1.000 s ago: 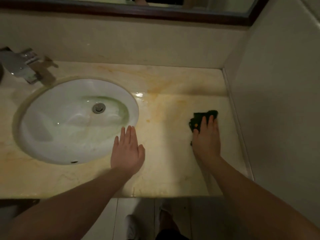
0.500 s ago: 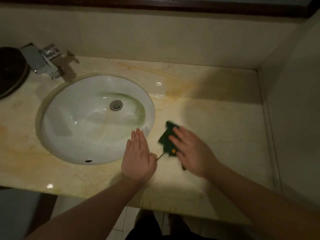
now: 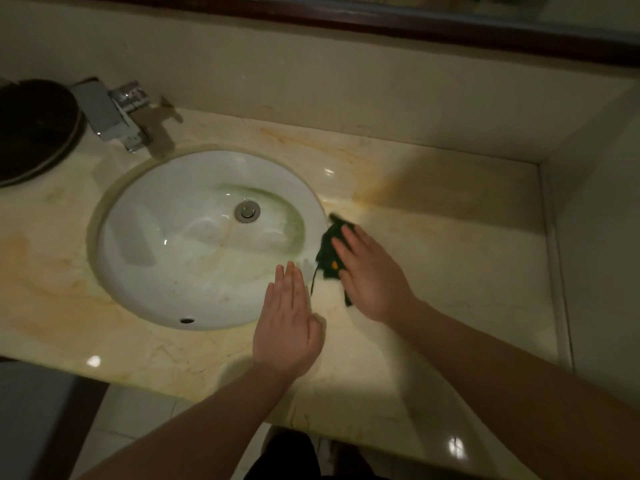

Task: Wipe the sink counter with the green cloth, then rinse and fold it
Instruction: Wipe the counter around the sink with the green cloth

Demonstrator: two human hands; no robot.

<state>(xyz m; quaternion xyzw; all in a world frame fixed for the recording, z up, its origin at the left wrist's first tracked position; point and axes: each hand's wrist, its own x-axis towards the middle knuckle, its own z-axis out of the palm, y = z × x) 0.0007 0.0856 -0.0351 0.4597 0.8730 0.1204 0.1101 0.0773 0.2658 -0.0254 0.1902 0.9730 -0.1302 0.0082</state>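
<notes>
The dark green cloth (image 3: 328,252) lies crumpled on the beige marble counter (image 3: 450,265), right at the sink's right rim. My right hand (image 3: 370,275) presses flat on it with straight fingers and covers its right part. My left hand (image 3: 287,323) rests flat on the counter at the front right rim of the white oval sink (image 3: 173,271), fingers straight and together, a short gap left of the cloth.
A chrome tap (image 3: 114,114) stands behind the sink at the left. A dark round object (image 3: 31,129) sits at the far left. A wall (image 3: 595,237) closes the counter's right end. Yellowish stains mark the counter.
My right hand has slid the cloth from the counter's right part leftward to the sink rim, then a little farther back. The left hand stays in place.
</notes>
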